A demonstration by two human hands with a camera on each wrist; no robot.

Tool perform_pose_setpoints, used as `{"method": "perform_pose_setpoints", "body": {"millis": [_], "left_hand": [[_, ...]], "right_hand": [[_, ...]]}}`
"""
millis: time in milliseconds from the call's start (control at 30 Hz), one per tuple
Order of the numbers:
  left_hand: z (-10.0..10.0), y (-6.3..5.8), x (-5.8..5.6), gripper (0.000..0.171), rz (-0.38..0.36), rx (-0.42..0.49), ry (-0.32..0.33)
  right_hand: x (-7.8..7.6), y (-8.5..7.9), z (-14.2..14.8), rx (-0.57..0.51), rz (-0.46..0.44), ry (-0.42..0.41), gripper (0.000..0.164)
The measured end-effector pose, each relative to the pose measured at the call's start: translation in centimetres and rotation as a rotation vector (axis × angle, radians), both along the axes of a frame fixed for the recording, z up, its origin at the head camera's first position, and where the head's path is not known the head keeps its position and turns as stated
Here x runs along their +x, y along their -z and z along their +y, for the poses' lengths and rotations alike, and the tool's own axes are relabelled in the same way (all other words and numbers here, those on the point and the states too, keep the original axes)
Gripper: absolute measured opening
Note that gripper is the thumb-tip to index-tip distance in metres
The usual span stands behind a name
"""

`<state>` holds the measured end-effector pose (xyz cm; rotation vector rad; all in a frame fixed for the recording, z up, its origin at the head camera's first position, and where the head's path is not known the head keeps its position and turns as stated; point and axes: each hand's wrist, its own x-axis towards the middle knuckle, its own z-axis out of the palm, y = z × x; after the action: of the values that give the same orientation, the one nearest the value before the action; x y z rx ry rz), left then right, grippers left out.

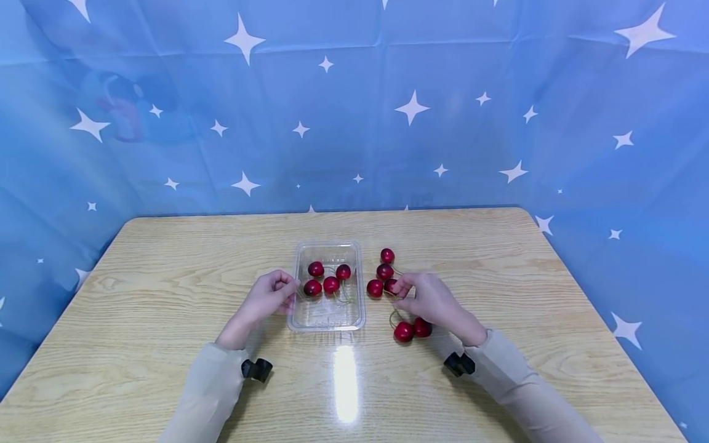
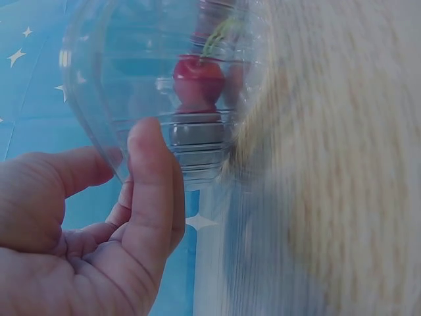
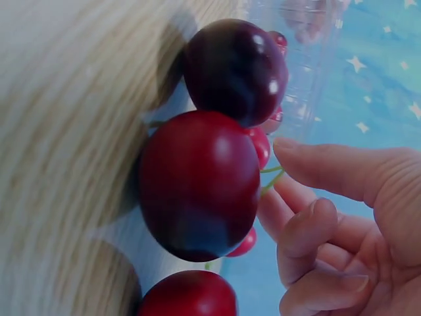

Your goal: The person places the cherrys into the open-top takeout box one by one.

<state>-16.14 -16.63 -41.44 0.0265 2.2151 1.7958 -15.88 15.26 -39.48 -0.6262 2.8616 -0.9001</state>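
My left hand point(image 1: 272, 294) grips the left rim of a clear plastic container point(image 1: 327, 318), thumb and fingers on either side of its wall point(image 2: 99, 125). Several red cherries with green stems lie inside, one of them a cherry point(image 1: 331, 284) near the middle. My right hand point(image 1: 429, 298) reaches over loose cherries right of the container. Its thumb and forefinger stand apart around thin green stems point(image 3: 272, 179), close to a dark red cherry point(image 1: 390, 285). Two more cherries, including a red cherry point(image 1: 404, 331), lie below that hand; in the right wrist view, a large cherry point(image 3: 200, 184) partly hides the fingers.
The container stands on a light wooden table point(image 1: 166, 295). More loose cherries, such as a red cherry point(image 1: 387, 255), lie beside its right wall. A blue cloth with white stars point(image 1: 354, 111) hangs behind the table. Black wrist cameras point(image 1: 256, 370) sit on both sleeves.
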Motion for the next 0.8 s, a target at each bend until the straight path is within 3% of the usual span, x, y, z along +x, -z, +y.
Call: {"method": "perform_pose_setpoints", "body": {"millis": [433,800], "left_hand": [[-0.02,0.0,0.1,0.016,0.005,-0.002,0.003],[0.06,0.04,0.04,0.016,0.003,-0.008,-0.008]], "right_hand": [[-0.23,0.48,-0.28,0.029,0.011,0.008,0.012],[-0.44,0.44,-0.4,-0.02,0.045,0.099,0.005]]}}
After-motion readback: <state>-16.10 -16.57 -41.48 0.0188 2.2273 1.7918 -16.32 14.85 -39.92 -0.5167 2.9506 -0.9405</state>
